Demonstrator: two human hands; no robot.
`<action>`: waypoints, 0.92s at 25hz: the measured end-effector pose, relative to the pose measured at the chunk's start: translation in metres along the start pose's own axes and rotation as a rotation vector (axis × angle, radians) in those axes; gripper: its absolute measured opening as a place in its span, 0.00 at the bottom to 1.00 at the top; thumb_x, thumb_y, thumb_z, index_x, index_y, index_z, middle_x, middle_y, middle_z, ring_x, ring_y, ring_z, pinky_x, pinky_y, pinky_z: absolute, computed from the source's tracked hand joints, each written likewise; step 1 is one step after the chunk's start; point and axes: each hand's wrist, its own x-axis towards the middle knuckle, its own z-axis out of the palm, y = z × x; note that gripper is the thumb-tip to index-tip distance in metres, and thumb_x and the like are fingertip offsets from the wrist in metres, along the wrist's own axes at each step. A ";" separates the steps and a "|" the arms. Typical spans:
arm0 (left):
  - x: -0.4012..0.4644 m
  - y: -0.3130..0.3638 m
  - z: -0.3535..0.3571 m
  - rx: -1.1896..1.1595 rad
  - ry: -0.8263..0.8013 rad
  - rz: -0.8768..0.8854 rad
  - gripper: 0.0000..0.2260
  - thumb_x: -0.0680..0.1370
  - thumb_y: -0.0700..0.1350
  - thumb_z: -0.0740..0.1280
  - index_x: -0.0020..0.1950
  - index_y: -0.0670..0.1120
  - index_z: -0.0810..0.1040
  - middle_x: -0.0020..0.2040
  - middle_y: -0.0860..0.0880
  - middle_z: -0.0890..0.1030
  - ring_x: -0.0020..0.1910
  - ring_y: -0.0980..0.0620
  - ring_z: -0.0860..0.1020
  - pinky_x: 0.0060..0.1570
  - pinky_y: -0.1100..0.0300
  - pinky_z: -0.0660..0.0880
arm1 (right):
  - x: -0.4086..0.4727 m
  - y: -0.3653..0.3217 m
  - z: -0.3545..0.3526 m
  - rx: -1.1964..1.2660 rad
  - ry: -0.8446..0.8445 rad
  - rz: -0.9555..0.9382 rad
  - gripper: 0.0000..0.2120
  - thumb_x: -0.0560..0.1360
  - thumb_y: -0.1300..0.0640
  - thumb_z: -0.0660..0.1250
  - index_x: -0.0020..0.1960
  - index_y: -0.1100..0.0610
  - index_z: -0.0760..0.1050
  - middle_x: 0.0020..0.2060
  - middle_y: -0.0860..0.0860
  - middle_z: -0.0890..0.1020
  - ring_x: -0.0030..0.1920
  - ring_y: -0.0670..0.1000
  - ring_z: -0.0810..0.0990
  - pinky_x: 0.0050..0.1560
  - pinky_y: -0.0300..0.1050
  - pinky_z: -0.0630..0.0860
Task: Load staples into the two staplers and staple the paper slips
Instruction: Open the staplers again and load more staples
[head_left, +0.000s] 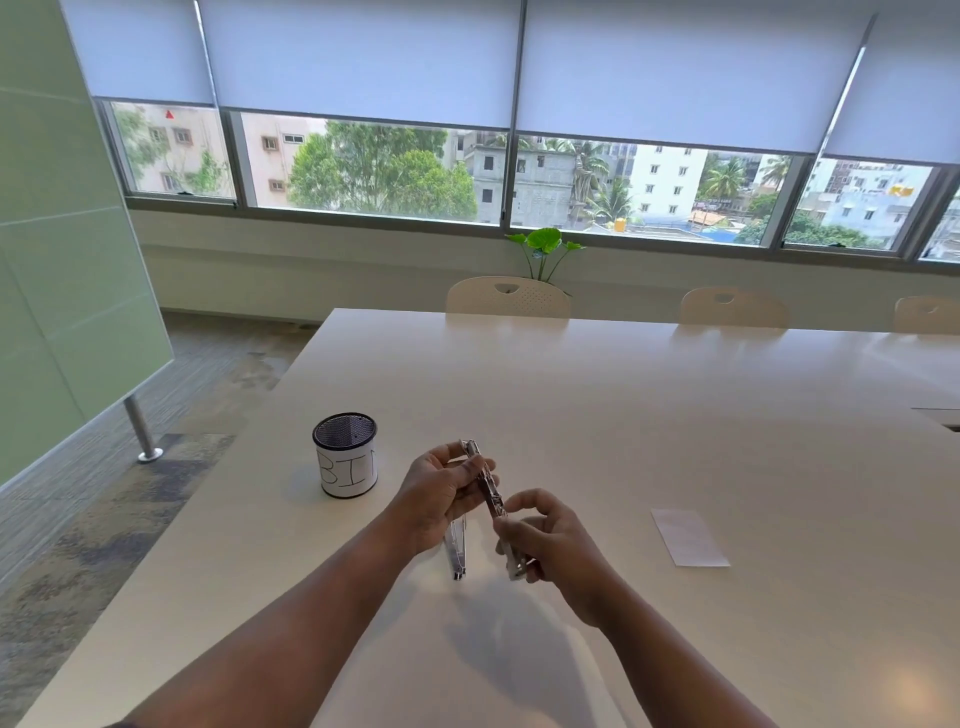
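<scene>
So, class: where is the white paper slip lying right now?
In the head view, the white paper slip lies flat on the pale table, on the person's right, apart from the right hand.

One view only, worn on the head, looking forward and down across a white table (675, 415) from its near edge. Wide-angle, so the window (519, 176) line bows along the top. Both forearms reach in from the bottom edge, hands close under the lens near centre. Chairs (508, 297) sit beyond the far side; floor shows left.
</scene>
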 end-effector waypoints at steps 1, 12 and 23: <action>0.001 0.001 -0.004 -0.021 0.016 0.017 0.15 0.79 0.35 0.69 0.65 0.37 0.74 0.50 0.38 0.86 0.44 0.43 0.87 0.40 0.54 0.84 | -0.001 0.000 -0.002 0.116 -0.004 -0.002 0.15 0.70 0.49 0.75 0.51 0.56 0.77 0.38 0.60 0.83 0.30 0.51 0.76 0.29 0.42 0.69; -0.017 -0.008 -0.015 -0.007 -0.096 0.000 0.18 0.76 0.35 0.71 0.66 0.40 0.74 0.56 0.36 0.85 0.52 0.39 0.86 0.48 0.46 0.84 | 0.010 0.001 0.012 0.192 0.156 -0.212 0.04 0.78 0.56 0.72 0.45 0.53 0.84 0.37 0.51 0.83 0.35 0.48 0.74 0.35 0.41 0.69; -0.031 0.005 -0.013 0.436 -0.113 0.125 0.11 0.83 0.51 0.65 0.59 0.47 0.83 0.45 0.50 0.84 0.37 0.54 0.72 0.34 0.62 0.68 | 0.008 0.004 0.024 0.202 0.016 -0.143 0.13 0.78 0.47 0.70 0.56 0.53 0.84 0.47 0.55 0.85 0.41 0.52 0.83 0.41 0.44 0.78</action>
